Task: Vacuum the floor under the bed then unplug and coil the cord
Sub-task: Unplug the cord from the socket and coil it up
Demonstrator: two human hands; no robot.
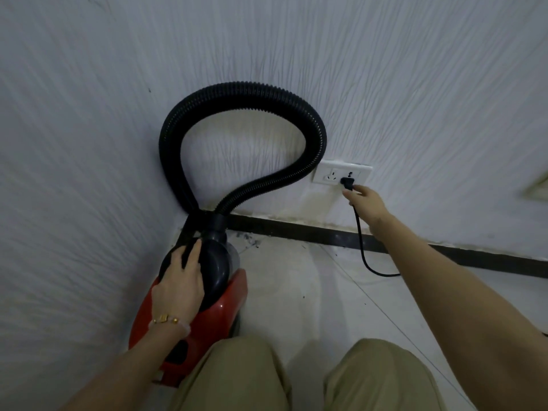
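Note:
A red and black canister vacuum (221,310) stands on the floor in the room corner. Its black ribbed hose (246,96) loops up against the wall. My left hand (181,277) lies flat on the vacuum's black front, fingers spread. The black plug (347,183) sits in the right half of a white wall socket (341,175). My right hand (366,204) reaches up to it, with fingertips touching the plug's lower end and the cord just below. The black cord (363,247) hangs down to the floor and runs under my right forearm.
Textured white walls meet in the corner behind the vacuum. A dark baseboard (326,232) runs along the right wall, with dust and debris (252,241) at its foot. The floor is pale tile (311,292). My knees in khaki trousers (382,378) fill the lower frame.

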